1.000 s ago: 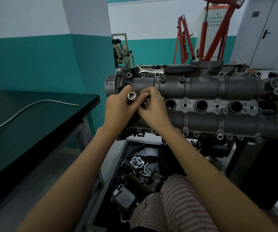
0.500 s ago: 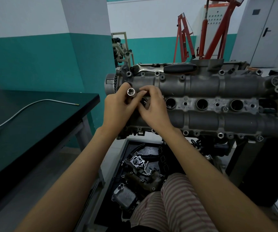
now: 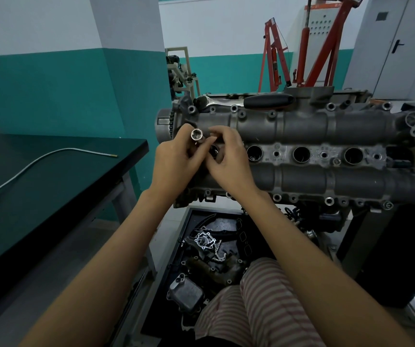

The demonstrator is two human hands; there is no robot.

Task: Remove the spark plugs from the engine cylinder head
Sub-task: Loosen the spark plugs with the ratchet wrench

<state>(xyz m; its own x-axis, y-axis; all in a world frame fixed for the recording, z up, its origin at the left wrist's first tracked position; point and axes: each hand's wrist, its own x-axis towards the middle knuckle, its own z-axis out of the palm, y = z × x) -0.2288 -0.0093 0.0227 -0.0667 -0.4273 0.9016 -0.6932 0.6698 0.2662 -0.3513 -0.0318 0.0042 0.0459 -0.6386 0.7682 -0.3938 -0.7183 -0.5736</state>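
Cylinder head (image 3: 301, 149) fills the centre-right of the frame, lying lengthwise on its stand, cam housings above and below a middle row of plug wells. Three wells (image 3: 301, 154) show open and dark to the right of the hands; the leftmost well (image 3: 213, 152) is half hidden behind the fingers. No spark plug can be made out in any well or in either hand; too dark and too covered to tell.

Dark-topped surface (image 3: 51, 184) at left carries a thin flexible pick-up wand (image 3: 51, 156). Tray of loose engine parts (image 3: 209, 256) sits on the floor at lower centre. Ratchet handle (image 3: 267, 100) lies along the top edge of the head, upper centre, well apart from both hands.

Left hand (image 3: 173, 164) grips a chrome socket (image 3: 197, 135), its open end turned toward the camera, fingers curled round the barrel. Right hand (image 3: 229, 159) is bent over the leftmost well, thumb and forefinger pinching near the socket's lower end; what they pinch is hidden.

Judgement: step in hand looks like working the plug socket at the first well, either freeing a plug from the socket or seating the socket. Next move likely calls for keeping the socket square to the bore, then fetching the ratchet.
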